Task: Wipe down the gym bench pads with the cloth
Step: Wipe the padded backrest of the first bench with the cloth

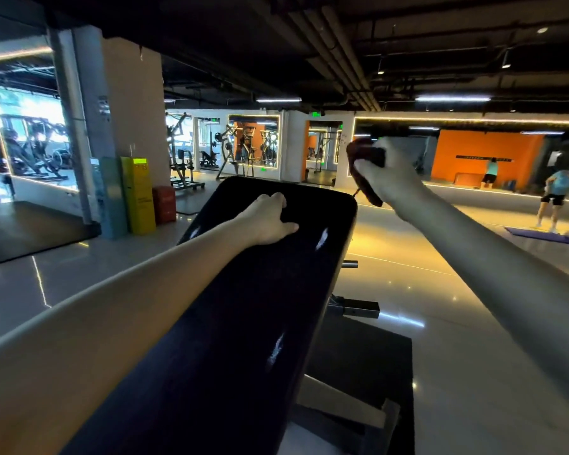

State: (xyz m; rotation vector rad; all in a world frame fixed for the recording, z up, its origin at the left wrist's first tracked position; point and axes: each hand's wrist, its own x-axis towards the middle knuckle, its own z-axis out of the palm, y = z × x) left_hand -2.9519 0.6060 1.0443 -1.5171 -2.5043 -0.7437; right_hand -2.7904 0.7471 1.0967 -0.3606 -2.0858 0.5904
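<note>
**A:** What's over on the far left?

**B:** A tall mirror (30, 126) on the wall, with gym machines reflected in it. Next along stands a yellow cabinet (138, 195), then a small red box (164, 205) on the floor (424, 323), and weight machines (181, 159) further back.

**A:** And the bench pad?

**B:** The black bench pad (243, 307) runs from the bottom of the view up through the middle, sloping away from the camera. Its surface is glossy, with a few streaks of reflected light.

**A:** Where's the left hand?

**B:** The left hand (268, 221) rests palm down on the surface near the pad's far end. Its fingers (276, 200) are bent against the pad and grip nothing, and the thumb is spread out towards the right.

**A:** The right hand?

**B:** The right hand (388, 175) is raised in the air, above and just beyond the pad's far right corner. Its fingers (363, 165) are clamped round a dark reddish-brown cloth (363, 185).

**A:** Does the cloth touch the pad?

**B:** No. It is bunched in the grip, its lower end hanging down beside the corner, clear of the surface.

**A:** Anything under the pad?

**B:** Part of the metal frame (355, 308) sticks out on the right, over a dark floor mat (375, 366).

**A:** And on the far right?

**B:** A person (557, 188) in a blue top and dark shorts stands at a purple exercise mat (539, 236), in front of an orange wall (473, 156).
</note>
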